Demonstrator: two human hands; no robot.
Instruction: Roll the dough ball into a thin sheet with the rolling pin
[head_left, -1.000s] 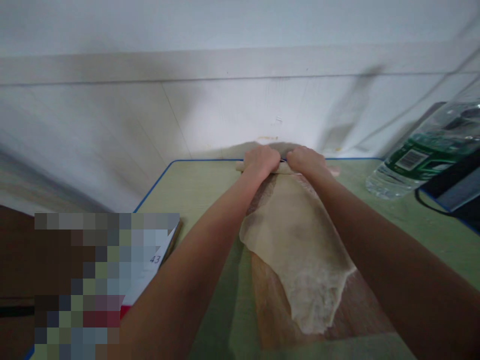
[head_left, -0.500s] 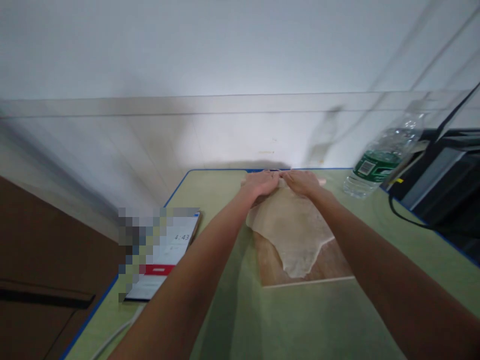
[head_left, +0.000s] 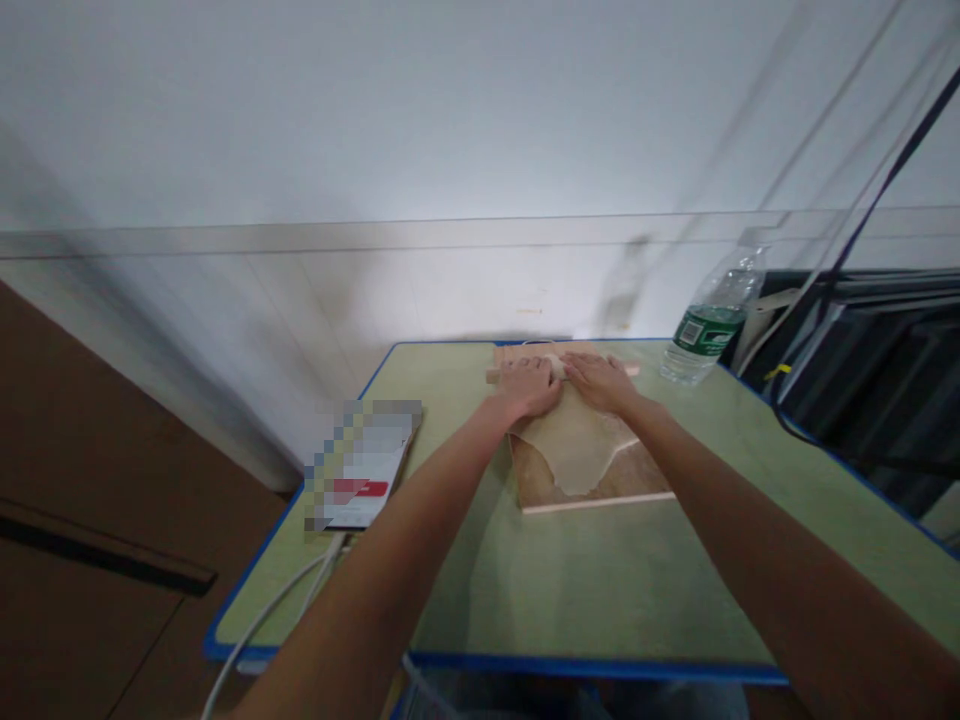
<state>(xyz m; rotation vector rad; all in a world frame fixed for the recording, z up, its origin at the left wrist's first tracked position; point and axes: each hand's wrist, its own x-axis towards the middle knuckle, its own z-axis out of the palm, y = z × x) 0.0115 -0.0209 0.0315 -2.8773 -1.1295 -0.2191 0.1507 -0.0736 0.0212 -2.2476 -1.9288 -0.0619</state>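
Note:
A thin sheet of pale dough [head_left: 579,445] lies over a wooden board [head_left: 538,482], its near end tapering to a tongue short of the board's front edge. Across the far part runs a wooden rolling pin [head_left: 492,377], with dough around its middle, between my hands. My left hand [head_left: 531,384] rests on the pin's left part, fingers bent over it. On the right part lies my right hand [head_left: 601,380], its fingers over the pin and angled inward. Both palms hide most of the pin; only its ends and the dough-covered middle show.
A phone [head_left: 371,465], partly blurred out, lies at left with a white cable [head_left: 262,615]. At the back right stands a plastic bottle [head_left: 701,335] with a green label. Dark folders [head_left: 877,370] and a black cord flank the right edge. A wall closes the table's [head_left: 600,590] far side.
My hands and the pin have come back from the board's far edge, which now shows beyond them. The view has drawn back, bringing the table's near edge into sight.

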